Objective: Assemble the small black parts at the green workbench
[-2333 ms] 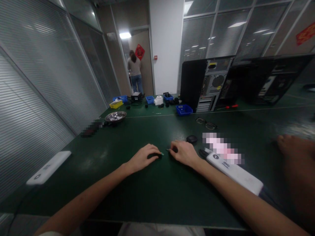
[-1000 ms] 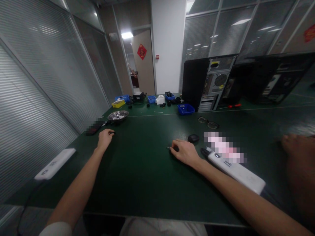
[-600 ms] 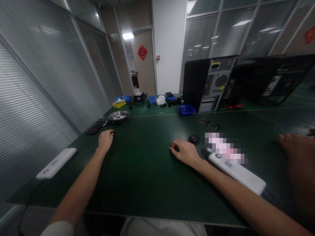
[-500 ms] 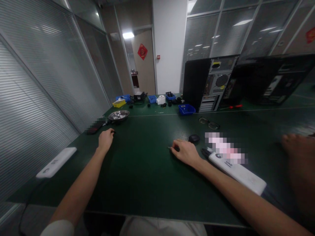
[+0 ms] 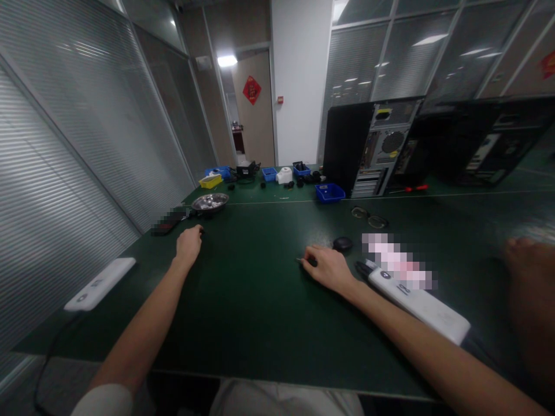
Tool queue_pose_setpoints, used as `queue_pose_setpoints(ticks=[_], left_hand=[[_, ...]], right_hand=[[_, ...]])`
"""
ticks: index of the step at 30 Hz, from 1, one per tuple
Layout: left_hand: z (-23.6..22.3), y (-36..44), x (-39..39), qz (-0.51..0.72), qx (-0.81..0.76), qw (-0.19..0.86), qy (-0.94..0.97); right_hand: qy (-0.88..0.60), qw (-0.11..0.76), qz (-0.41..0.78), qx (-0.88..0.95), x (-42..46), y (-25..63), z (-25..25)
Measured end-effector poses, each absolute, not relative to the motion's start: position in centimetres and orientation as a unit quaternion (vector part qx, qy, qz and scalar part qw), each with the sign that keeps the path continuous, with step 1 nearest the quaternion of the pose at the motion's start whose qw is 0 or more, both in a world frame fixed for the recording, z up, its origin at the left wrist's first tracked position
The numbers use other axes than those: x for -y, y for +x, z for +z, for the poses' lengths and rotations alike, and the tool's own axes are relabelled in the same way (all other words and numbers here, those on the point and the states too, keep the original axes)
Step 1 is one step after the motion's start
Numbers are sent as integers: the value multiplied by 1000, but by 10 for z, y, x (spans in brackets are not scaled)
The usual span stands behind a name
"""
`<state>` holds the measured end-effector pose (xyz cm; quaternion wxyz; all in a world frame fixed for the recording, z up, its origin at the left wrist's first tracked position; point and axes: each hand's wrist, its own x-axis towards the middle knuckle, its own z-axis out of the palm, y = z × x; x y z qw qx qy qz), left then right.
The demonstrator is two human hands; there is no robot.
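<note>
My left hand (image 5: 188,247) rests on the green table (image 5: 249,323) in front of the metal bowl (image 5: 210,202), its fingers closed round something small and dark that mostly hides behind them. On the right, my right hand (image 5: 328,267) lies with bent fingers pinched on a thin dark tool with a metal tip (image 5: 298,260). That tip points left, and the hand covers the remainder, so its kind is unclear. Just beyond my right hand sits a black computer mouse (image 5: 342,244). A white power strip (image 5: 418,303) lies beside my right forearm.
Another person's hand (image 5: 529,260) is at the right edge, blurred. Glasses (image 5: 369,217), a blue bin (image 5: 329,193) and a computer tower (image 5: 368,150) stand farther back. Another white power strip (image 5: 100,284) lies left. Small bins and dark parts line the far end.
The other person's hand at the right edge has shifted slightly to the right. My hands stay nearly where they were, with the same closed grips.
</note>
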<state>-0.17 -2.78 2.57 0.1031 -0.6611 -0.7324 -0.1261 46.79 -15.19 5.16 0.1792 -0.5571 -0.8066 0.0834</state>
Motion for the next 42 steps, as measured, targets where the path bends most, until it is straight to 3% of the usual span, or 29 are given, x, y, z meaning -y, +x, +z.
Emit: queue_pose_setpoints(ticks=[23,30,42], left_hand=[[21,-10,29,-177,726,132,-651],[20,-22,22,-264,728,18,-633],[17,-34,16,-309,754,-54,-576]], right_hand=[[-559,179,71,807,151,468,47],[-565,160,79,805,153,467,52],[-566,167,71,804,150,467,48]])
